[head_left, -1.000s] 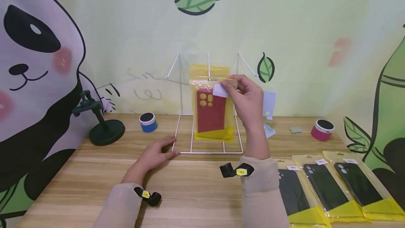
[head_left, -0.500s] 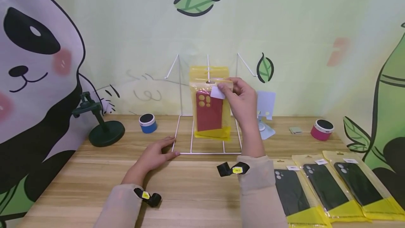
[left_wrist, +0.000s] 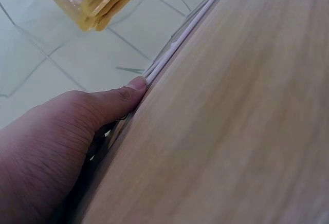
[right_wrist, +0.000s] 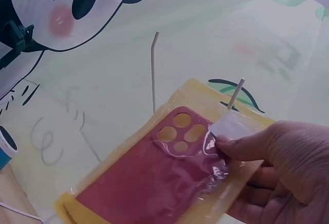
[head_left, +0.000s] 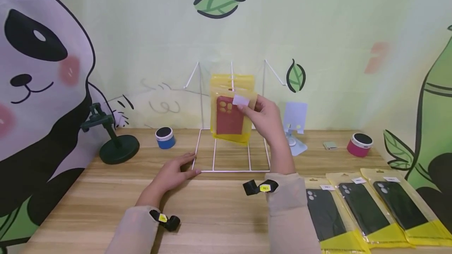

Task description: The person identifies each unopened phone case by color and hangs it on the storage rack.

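A red phone case in a yellow-edged clear pouch (head_left: pixel 229 118) hangs at the middle hook of a white wire rack (head_left: pixel 233 171). Between thumb and fingers, my right hand (head_left: pixel 266 118) pinches the pouch by its upper right side, at a white label (right_wrist: pixel 231 126). Above that label, the hook's tip (right_wrist: pixel 235 93) sticks out past the pouch; its hole is hard to make out. Another yellow pouch top (head_left: pixel 243 79) shows behind. My left hand (head_left: pixel 173 171) rests at the rack base's front left corner, its thumb (left_wrist: pixel 121 98) touching the white wire.
Several pouches with dark phone cases, including one pouch (head_left: pixel 363 209), lie at the right. A blue speaker (head_left: pixel 165 138), dark green stand (head_left: pixel 118 148), light blue phone stand (head_left: pixel 296 118), pink speaker (head_left: pixel 359 145) and small pale block (head_left: pixel 330 145) stand around the rack.
My right hand has moved slightly left and down along the pouch. The pouch's lower end has swung back and up, so it looks tilted. My left hand stays put.
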Demonstrator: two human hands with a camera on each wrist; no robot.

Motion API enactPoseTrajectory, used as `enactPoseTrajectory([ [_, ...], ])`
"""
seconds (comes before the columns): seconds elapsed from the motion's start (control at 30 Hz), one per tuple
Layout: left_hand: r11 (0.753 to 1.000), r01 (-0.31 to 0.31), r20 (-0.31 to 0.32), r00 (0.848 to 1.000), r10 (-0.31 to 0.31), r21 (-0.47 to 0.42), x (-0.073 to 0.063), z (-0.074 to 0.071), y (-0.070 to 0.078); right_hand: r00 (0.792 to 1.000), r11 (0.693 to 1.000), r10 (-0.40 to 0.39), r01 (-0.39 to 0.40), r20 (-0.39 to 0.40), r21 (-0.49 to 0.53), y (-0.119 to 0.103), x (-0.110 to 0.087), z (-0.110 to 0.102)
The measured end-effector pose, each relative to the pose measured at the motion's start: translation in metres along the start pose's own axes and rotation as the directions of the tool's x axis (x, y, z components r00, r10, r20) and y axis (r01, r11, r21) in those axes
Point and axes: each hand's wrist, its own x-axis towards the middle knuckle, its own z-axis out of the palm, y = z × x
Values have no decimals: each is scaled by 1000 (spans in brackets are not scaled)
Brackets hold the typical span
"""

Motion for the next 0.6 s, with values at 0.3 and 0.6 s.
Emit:
enactPoseTrajectory([
  [0.3, 1000, -6, 0, 1000, 6, 4, 1, 0, 0, 988, 999, 20, -27, -150, -41, 4, 4, 4],
  [0.6, 1000, -11, -7, 1000, 11, 8, 0, -2, 1, 989, 997, 2, -14, -147, -81, 3, 5, 6],
])
